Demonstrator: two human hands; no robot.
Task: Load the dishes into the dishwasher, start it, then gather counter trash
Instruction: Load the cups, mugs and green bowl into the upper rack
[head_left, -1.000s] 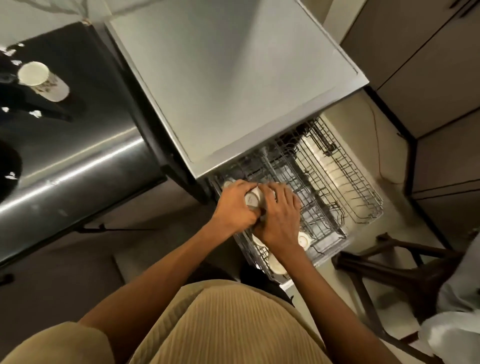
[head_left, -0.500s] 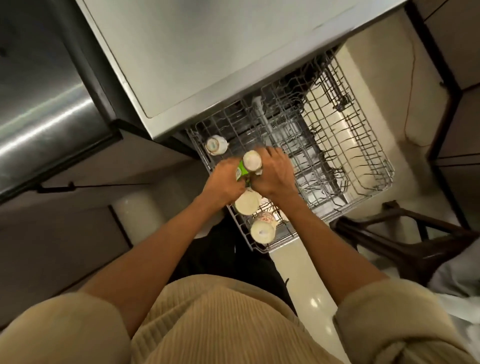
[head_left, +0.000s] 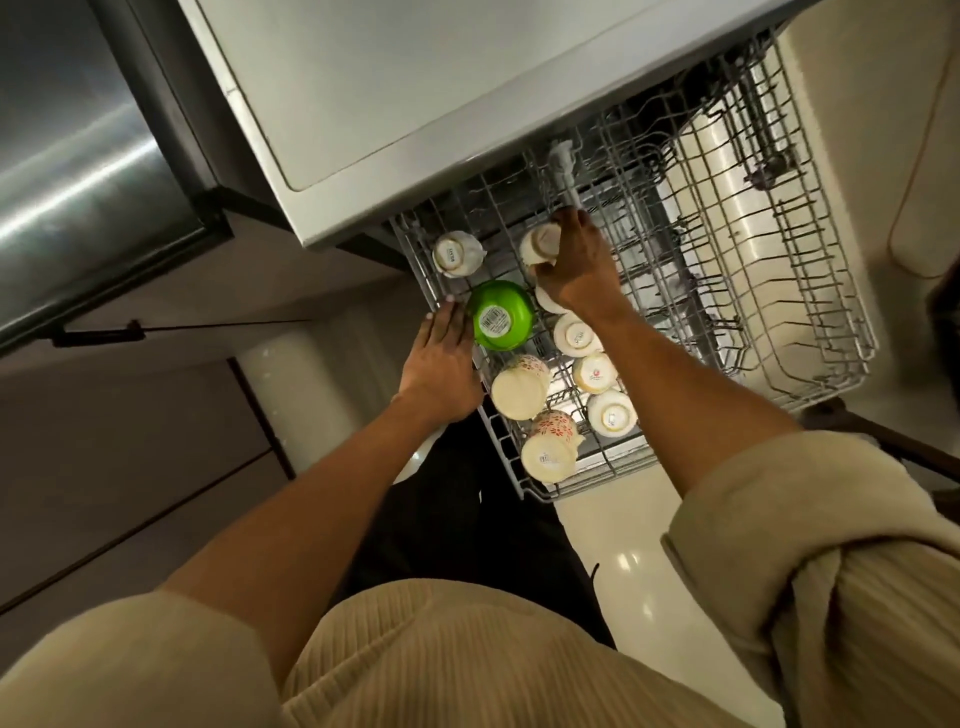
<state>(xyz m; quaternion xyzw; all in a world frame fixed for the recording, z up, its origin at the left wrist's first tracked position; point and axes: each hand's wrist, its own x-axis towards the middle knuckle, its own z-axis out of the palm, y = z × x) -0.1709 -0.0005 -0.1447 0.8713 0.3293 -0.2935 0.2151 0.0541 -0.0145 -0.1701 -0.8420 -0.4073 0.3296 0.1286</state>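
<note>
Apart now, right hand (head_left: 576, 270) fingers grip a cup (head_left: 540, 244); left hand (head_left: 441, 358) lies flat beside green bowl (head_left: 501, 322).

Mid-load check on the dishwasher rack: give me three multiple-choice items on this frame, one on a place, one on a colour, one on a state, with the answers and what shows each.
1. Where in the rack does the upturned bowl sit?
A. on its left side, beside the left hand
B. in the far right corner
C. on the floor under it

2. What colour is that bowl?
A. red
B. green
C. blue

3. What is the right hand doing?
A. hanging idle over the floor
B. pressing the dishwasher's door
C. gripping a pale cup in the rack

Answers:
1. A: the bowl lies at the rack's left edge, with the left hand's straight fingers against its side.
2. B: its outside is bright green, with a white barcode label on the base.
3. C: the fingers and thumb curl round the cup near the rack's back row.
</note>
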